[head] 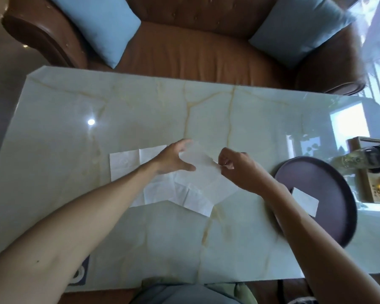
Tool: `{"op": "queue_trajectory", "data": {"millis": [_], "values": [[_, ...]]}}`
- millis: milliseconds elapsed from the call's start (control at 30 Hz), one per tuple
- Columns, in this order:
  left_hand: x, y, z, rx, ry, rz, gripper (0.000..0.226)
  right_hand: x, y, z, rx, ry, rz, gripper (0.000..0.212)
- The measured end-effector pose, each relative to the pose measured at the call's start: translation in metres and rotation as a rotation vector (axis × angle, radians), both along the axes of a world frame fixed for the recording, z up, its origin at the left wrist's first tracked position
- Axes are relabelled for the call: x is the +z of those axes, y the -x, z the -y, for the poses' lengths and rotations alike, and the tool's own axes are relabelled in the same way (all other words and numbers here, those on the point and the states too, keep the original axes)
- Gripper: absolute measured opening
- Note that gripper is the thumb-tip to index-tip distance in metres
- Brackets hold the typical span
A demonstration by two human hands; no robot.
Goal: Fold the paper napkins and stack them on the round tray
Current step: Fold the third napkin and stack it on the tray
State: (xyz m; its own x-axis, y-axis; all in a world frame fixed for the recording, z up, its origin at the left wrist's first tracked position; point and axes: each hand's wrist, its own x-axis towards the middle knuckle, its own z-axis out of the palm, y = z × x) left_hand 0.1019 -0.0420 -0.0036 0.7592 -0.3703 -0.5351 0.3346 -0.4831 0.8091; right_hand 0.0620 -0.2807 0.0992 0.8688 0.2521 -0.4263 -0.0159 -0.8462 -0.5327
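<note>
right hand (239, 170) pinching napkin (203, 170) | long axis diagonal, far-left to near-right

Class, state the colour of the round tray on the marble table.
Dark purplish-brown round tray, clearest in the head view.

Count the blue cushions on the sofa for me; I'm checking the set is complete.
2. One blue cushion leans at the left end of the brown sofa, the other at the right end. None appear hidden.
</note>
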Motion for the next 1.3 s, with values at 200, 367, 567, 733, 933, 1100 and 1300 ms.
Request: {"op": "queue_trajectory", "data": {"millis": [200,367,567,733,933,1100,1300], "values": [[0.026,-0.004,0.034,-0.035,0.056,0.097,0.017,0.038,0.003,0.030,-0.005,0.068,0.179,0.012],[0.052,-0.001,0.057,0.051,0.149,0.121,0.024,0.054,0.022,0.052,0.119,0.042,0.050,0.019],[0.091,-0.001,0.068,-0.036,0.125,0.220,0.028,0.041,0.004,0.076,-0.047,0.030,0.214,0.037],[0.129,0.001,0.063,-0.154,0.082,0.233,0.036,0.039,-0.021,0.059,0.158,0.092,0.162,0.074],[0.162,0.002,0.041,-0.233,0.003,0.190,0.020,0.051,-0.036,0.038,0.269,0.019,0.155,0.021],[0.168,0.004,0.027,-0.259,-0.070,0.195,0.030,0.062,-0.034,0.031,0.242,-0.027,0.126,0.007],[0.174,0.007,0.038,-0.366,-0.168,0.184,0.048,0.068,-0.034,0.023,0.327,0.012,0.118,0.009]]}}
